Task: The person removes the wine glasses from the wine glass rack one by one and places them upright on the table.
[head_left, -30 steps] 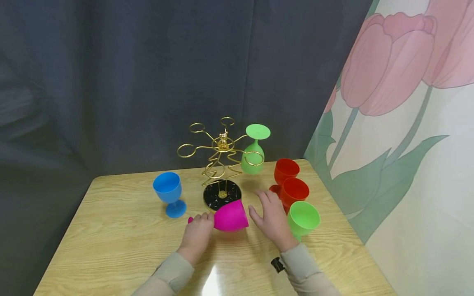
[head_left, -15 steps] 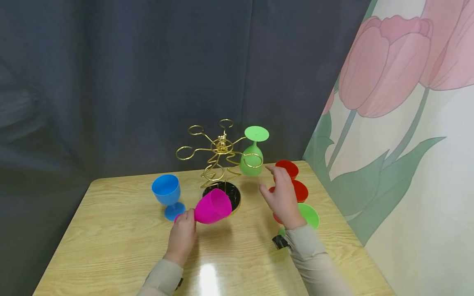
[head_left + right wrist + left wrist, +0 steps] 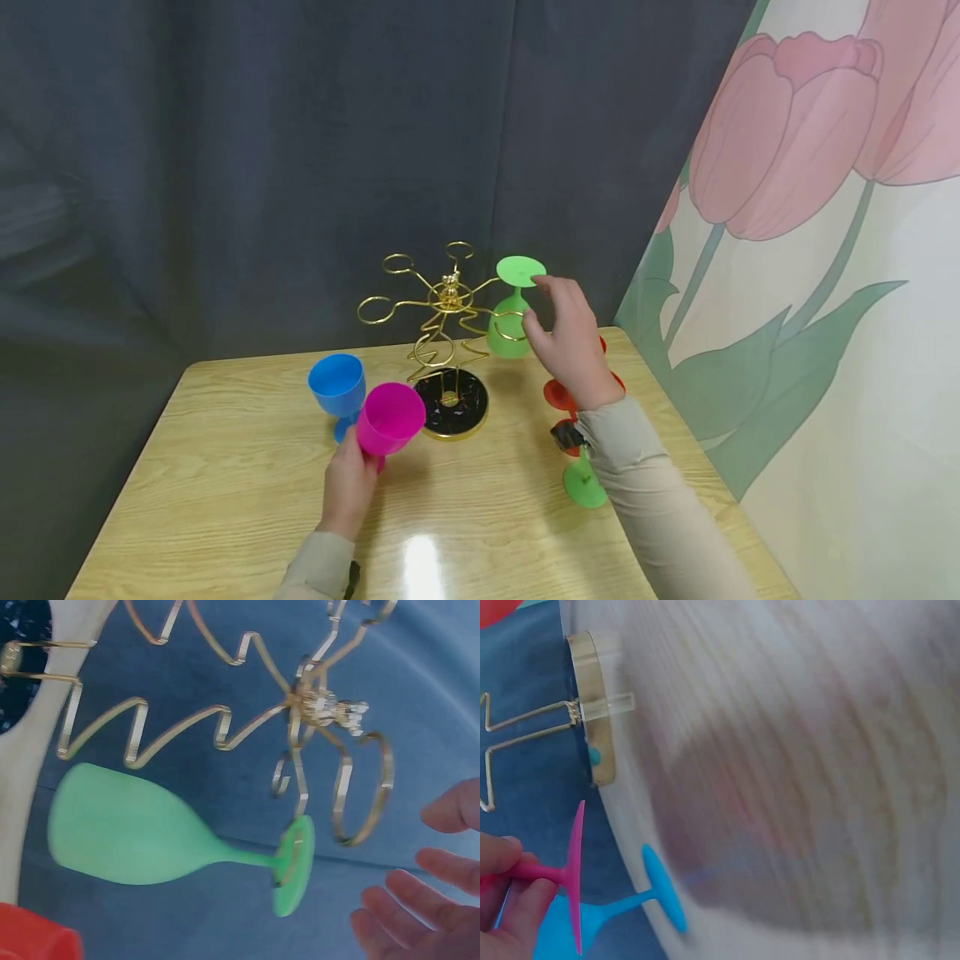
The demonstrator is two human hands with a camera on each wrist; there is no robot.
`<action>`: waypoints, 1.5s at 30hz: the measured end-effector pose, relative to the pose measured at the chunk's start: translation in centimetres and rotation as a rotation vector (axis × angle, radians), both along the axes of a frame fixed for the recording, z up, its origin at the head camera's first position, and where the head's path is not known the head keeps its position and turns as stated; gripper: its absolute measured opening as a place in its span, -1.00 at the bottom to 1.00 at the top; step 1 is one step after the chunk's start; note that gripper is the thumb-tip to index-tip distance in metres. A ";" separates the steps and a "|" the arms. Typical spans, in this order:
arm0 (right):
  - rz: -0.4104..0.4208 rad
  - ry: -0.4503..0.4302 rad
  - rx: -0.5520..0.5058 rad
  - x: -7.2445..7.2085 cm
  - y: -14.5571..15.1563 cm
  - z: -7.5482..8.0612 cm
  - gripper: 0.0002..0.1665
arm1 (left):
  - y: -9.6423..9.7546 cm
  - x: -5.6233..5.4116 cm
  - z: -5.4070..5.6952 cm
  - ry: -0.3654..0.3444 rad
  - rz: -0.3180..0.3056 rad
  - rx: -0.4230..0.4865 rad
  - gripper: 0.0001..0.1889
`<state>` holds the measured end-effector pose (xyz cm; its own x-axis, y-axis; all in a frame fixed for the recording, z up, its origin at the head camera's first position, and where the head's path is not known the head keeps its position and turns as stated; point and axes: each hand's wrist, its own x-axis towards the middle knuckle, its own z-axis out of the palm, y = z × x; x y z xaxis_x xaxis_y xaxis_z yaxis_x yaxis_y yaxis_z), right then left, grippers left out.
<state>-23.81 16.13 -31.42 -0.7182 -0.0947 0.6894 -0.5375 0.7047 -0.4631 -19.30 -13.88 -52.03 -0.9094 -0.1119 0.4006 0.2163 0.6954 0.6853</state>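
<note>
My left hand (image 3: 349, 492) grips a pink goblet (image 3: 391, 419) by its stem, mouth up and tilted toward me, just in front of the blue goblet (image 3: 336, 379). In the left wrist view, fingers and thumb pinch the pink stem (image 3: 536, 871) behind its foot. My right hand (image 3: 572, 346) is raised at the right of a gold wire rack (image 3: 450, 297), thumb and fingers spread with nothing held. A green goblet (image 3: 135, 825) hangs upside down by its foot from one rack arm. In the right wrist view, the fingers stand apart from that goblet and a nearby rack loop (image 3: 382, 780).
Red goblets (image 3: 558, 394) stand on the right side of the table (image 3: 225, 492), partly hidden behind my right arm. Another green goblet (image 3: 584, 485) is there too, mostly only its foot showing. The rack's round black base (image 3: 468, 408) stands mid-table. A dark curtain (image 3: 300, 167) hangs behind.
My left hand has moved left and turned the pink goblet from lying sideways to mouth up. My right hand has risen forward from the table toward the rack's right side.
</note>
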 end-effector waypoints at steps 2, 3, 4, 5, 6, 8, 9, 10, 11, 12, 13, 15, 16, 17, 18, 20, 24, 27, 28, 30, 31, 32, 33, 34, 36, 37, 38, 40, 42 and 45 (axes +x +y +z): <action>0.008 -0.016 0.021 -0.4 -0.4 1.1 -0.53 | -0.3 0.0 -0.2 -0.029 0.019 0.023 -0.63; 0.013 -0.035 0.037 -0.6 -0.7 1.6 -0.52 | -0.4 0.0 -0.3 -0.037 0.024 0.042 -0.62; 0.019 -0.053 0.054 -0.8 -0.9 2.0 -0.52 | -0.5 -0.1 -0.4 -0.047 0.031 0.062 -0.62; 0.024 -0.076 0.073 -1.0 -1.1 2.5 -0.51 | -0.6 -0.1 -0.5 -0.054 0.036 0.085 -0.61; 0.028 -0.099 0.097 -1.2 -1.3 2.9 -0.50 | -0.6 -0.1 -0.7 -0.060 0.038 0.108 -0.61; 0.037 -0.145 0.151 -1.6 -1.7 3.6 -0.48 | -0.8 -0.2 -1.0 -0.077 0.041 0.162 -0.61; 0.042 -0.164 0.184 -1.8 -1.9 4.0 -0.47 | -0.9 -0.2 -1.2 -0.085 0.044 0.186 -0.61; 0.046 -0.181 0.219 -2.0 -2.1 4.3 -0.46 | -1.0 -0.2 -1.3 -0.092 0.046 0.202 -0.62; 0.051 -0.192 0.259 -2.2 -2.3 4.5 -0.44 | -1.1 -0.3 -1.5 -0.102 0.047 0.216 -0.62; 0.057 -0.199 0.301 -2.4 -2.5 4.8 -0.43 | -1.2 -0.3 -1.7 -0.108 0.048 0.229 -0.63; 0.067 -0.205 0.336 -2.6 -2.7 5.0 -0.42 | -1.3 -0.4 -1.8 -0.113 0.051 0.239 -0.63; 0.090 -0.214 0.397 -3.0 -3.2 5.3 -0.39 | -1.5 -0.4 -2.0 -0.118 0.056 0.249 -0.63; 0.105 -0.222 0.418 -3.2 -3.5 5.5 -0.37 | -1.6 -0.5 -2.1 -0.112 0.059 0.246 -0.63; 0.120 -0.233 0.433 -3.5 -3.7 5.7 -0.36 | -1.6 -0.5 -2.2 -0.111 0.065 0.251 -0.63; 0.138 -0.250 0.441 -3.7 -3.9 5.9 -0.36 | -1.7 -0.5 -2.3 -0.109 0.069 0.254 -0.65; 0.167 -0.292 0.446 -4.2 -4.4 6.2 -0.36 | -1.7 -0.5 -2.5 -0.110 0.078 0.251 -0.69; 0.206 -0.365 0.450 -5.3 -4.9 6.7 -0.38 | -1.8 -0.4 -2.9 -0.119 0.079 0.250 -0.73; 0.220 -0.373 0.457 -6.0 -5.2 7.0 -0.43 | -2.0 -0.4 -3.1 -0.113 0.081 0.247 -0.72; 0.225 -0.370 0.458 -6.2 -5.3 7.1 -0.45 | -2.1 -0.4 -3.2 -0.111 0.083 0.245 -0.72; 0.237 -0.354 0.459 -6.5 -5.6 7.2 -0.50 | -2.3 -0.4 -3.3 -0.110 0.086 0.241 -0.72; 0.239 -0.340 0.464 -6.7 -5.7 7.3 -0.52 | -2.4 -0.5 -3.4 -0.114 0.087 0.240 -0.71; 0.243 -0.326 0.471 -6.8 -5.9 7.3 -0.55 | -2.5 -0.5 -3.4 -0.120 0.085 0.240 -0.71; 0.249 -0.317 0.478 -6.9 -6.0 7.3 -0.57 | -2.6 -0.5 -3.4 -0.127 0.084 0.237 -0.71; 0.256 -0.306 0.486 -7.0 -6.2 7.3 -0.60 | -2.6 -0.5 -3.4 -0.131 0.083 0.237 -0.70; 0.273 -0.283 0.509 -7.2 -6.6 7.3 -0.67 | -2.7 -0.5 -3.3 -0.144 0.083 0.236 -0.70; 0.281 -0.273 0.521 -7.2 -6.8 7.2 -0.71 | -2.7 -0.5 -3.3 -0.146 0.088 0.234 -0.71; 0.290 -0.265 0.531 -7.3 -7.0 7.2 -0.74 | -2.7 -0.4 -3.2 -0.149 0.090 0.236 -0.71; 0.298 -0.244 0.545 -7.3 -7.3 7.2 -0.81 | -2.8 -0.4 -3.1 -0.148 0.100 0.234 -0.72; 0.292 -0.228 0.553 -7.3 -7.4 7.1 -0.85 | -2.9 -0.3 -3.1 -0.151 0.107 0.240 -0.73; 0.279 -0.214 0.548 -7.4 -7.6 7.0 -0.86 | -3.0 -0.4 -3.2 -0.149 0.108 0.255 -0.74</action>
